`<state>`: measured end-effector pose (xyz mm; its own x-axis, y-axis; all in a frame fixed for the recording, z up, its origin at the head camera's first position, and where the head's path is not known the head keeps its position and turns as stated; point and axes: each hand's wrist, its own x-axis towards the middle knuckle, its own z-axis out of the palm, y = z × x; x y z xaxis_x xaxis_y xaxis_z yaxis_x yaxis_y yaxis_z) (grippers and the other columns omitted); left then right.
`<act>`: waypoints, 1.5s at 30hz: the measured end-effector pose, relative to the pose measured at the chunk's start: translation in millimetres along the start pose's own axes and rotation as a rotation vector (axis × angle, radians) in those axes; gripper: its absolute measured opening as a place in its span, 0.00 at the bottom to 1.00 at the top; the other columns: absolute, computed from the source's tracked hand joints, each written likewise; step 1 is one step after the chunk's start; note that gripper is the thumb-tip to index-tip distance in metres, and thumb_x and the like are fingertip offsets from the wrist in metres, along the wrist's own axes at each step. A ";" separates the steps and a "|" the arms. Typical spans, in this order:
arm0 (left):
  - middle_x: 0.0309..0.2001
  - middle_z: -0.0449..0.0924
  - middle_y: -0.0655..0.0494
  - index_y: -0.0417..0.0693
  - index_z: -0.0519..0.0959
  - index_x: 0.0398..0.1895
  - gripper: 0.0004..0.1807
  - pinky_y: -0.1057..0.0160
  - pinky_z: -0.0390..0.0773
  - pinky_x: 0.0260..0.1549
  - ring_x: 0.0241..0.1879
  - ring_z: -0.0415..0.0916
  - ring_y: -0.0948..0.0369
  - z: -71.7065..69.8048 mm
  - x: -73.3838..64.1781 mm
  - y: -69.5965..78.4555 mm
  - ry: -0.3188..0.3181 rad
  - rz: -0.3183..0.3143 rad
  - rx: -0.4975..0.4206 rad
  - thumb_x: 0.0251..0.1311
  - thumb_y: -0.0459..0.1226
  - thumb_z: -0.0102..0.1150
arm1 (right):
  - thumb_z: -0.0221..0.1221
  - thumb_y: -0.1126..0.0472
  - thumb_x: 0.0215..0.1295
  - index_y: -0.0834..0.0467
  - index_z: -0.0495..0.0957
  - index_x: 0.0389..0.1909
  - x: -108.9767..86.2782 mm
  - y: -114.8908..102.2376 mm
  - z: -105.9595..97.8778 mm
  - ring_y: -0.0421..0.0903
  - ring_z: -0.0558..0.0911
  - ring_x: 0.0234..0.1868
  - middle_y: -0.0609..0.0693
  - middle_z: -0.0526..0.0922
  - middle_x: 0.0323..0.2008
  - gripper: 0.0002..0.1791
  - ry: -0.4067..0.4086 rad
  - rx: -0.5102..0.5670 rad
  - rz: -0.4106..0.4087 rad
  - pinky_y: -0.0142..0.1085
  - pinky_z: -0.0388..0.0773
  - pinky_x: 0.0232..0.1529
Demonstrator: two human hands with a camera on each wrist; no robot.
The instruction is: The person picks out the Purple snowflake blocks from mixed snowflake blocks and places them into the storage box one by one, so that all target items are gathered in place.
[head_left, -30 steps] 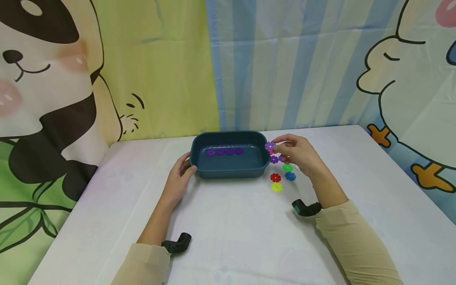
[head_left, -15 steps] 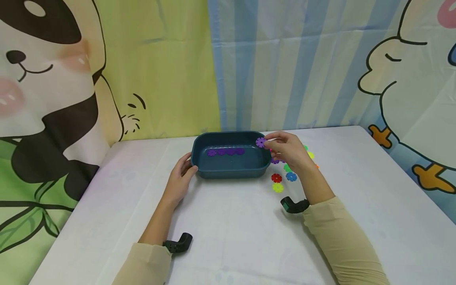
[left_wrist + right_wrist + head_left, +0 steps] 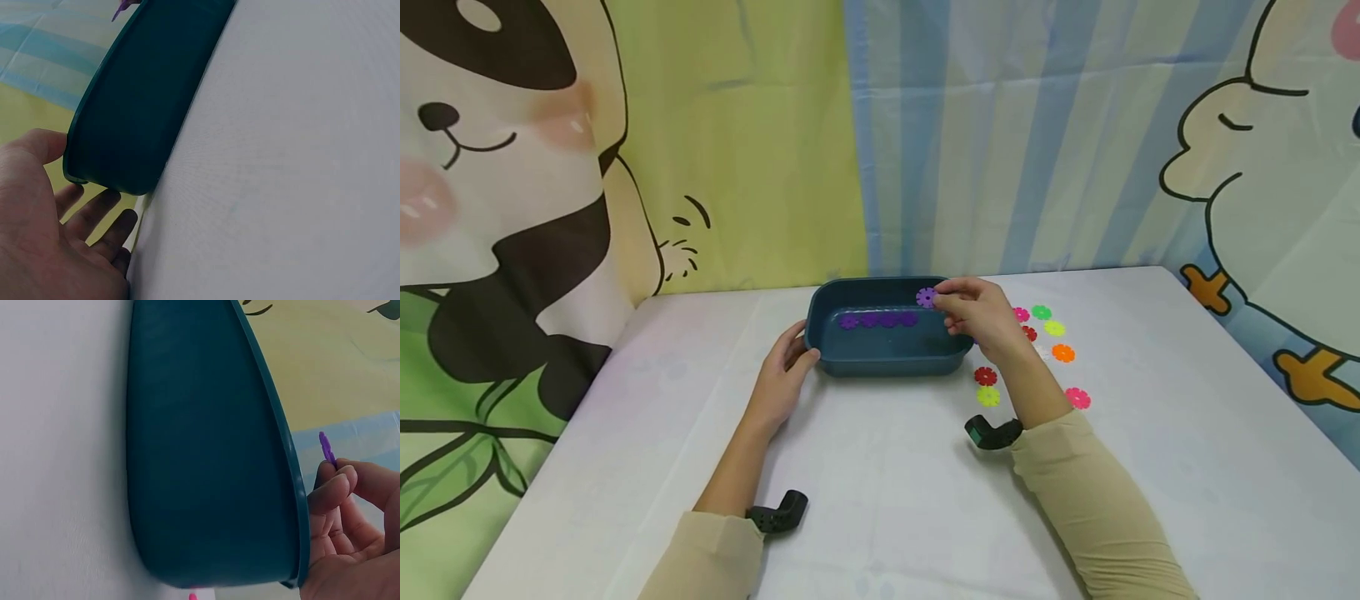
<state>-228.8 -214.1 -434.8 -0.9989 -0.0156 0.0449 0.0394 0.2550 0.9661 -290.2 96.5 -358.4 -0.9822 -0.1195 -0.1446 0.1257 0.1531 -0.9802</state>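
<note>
A dark teal basin (image 3: 887, 364) stands on the table, with a row of several purple snowflake discs (image 3: 880, 320) on its floor. At the basin's left end is my left hand (image 3: 777, 379); in the left wrist view its thumb (image 3: 47, 145) meets the rim and the fingers curve about the end wall. Over the basin's right end, my right hand (image 3: 983, 321) pinches one more purple snowflake disc (image 3: 926, 297) between thumb and fingertips. In the right wrist view this disc (image 3: 326, 446) appears edge-on, above the rim.
Loose snowflake discs in red (image 3: 986, 377), yellow (image 3: 988, 396), orange (image 3: 1063, 352), green (image 3: 1041, 312) and pink (image 3: 1078, 398) lie right of the basin. My right forearm partly covers that area. A printed curtain (image 3: 760, 167) hangs behind the white table (image 3: 880, 475).
My right hand has carried the purple snowflake disc leftward, from beside the basin's right edge to over its inside. My left hand has stayed at the basin's left end.
</note>
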 end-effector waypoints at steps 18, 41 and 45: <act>0.73 0.71 0.45 0.56 0.59 0.81 0.32 0.48 0.64 0.75 0.73 0.68 0.50 -2.3 -0.6 -0.7 0.001 -0.002 0.009 0.77 0.42 0.52 | 0.64 0.57 0.72 0.55 0.80 0.56 6.7 -0.9 33.6 0.50 0.79 0.33 0.49 0.82 0.41 0.14 -0.038 0.006 -0.012 0.29 0.82 0.33; 0.74 0.71 0.45 0.54 0.62 0.79 0.31 0.48 0.64 0.75 0.74 0.67 0.50 -2.0 -1.0 0.8 0.000 0.008 -0.038 0.76 0.41 0.55 | 0.62 0.63 0.72 0.61 0.81 0.50 27.6 4.7 68.1 0.43 0.76 0.25 0.52 0.81 0.35 0.10 -0.099 -0.094 -0.014 0.32 0.81 0.27; 0.74 0.70 0.45 0.53 0.62 0.79 0.32 0.48 0.64 0.75 0.74 0.67 0.50 -1.8 -1.1 1.8 0.000 0.006 -0.054 0.76 0.41 0.56 | 0.62 0.63 0.73 0.61 0.81 0.51 30.5 3.0 74.4 0.43 0.77 0.24 0.52 0.80 0.34 0.10 -0.117 -0.173 -0.003 0.31 0.81 0.26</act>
<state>-227.6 -215.4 -432.6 -0.9986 -0.0145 0.0512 0.0472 0.2022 0.9782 -309.4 20.3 -375.8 -0.9585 -0.2316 -0.1664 0.0871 0.3180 -0.9441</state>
